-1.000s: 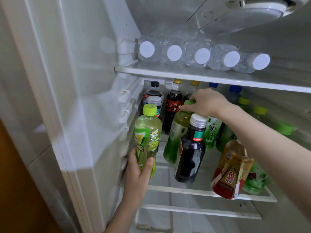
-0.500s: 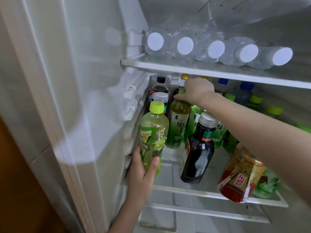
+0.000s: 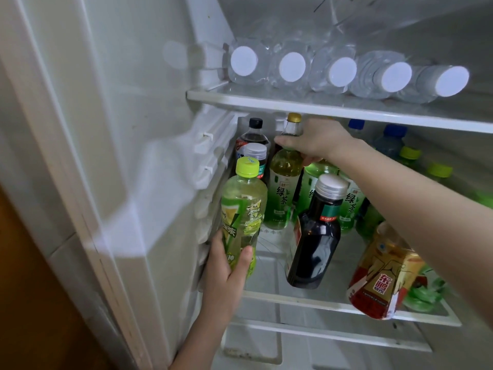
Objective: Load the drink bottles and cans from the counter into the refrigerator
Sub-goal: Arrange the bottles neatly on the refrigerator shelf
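Inside, bottles (image 3: 283,193) crowd the glass shelf (image 3: 306,301) between white refrigerator walls (image 3: 149,116).

A pale tiled wall (image 3: 24,182) runs down the left edge of the view, slanting from the upper left toward the bottom. Its tiles are greyish white and smooth, and a thin grout line (image 3: 62,243) crosses it at a slant partway down, where one tile meets the next. Below and left of the wall, a plain, dim brown surface (image 3: 32,316) fills the lower left corner. Whether it is a door, a cupboard or the floor cannot be told.
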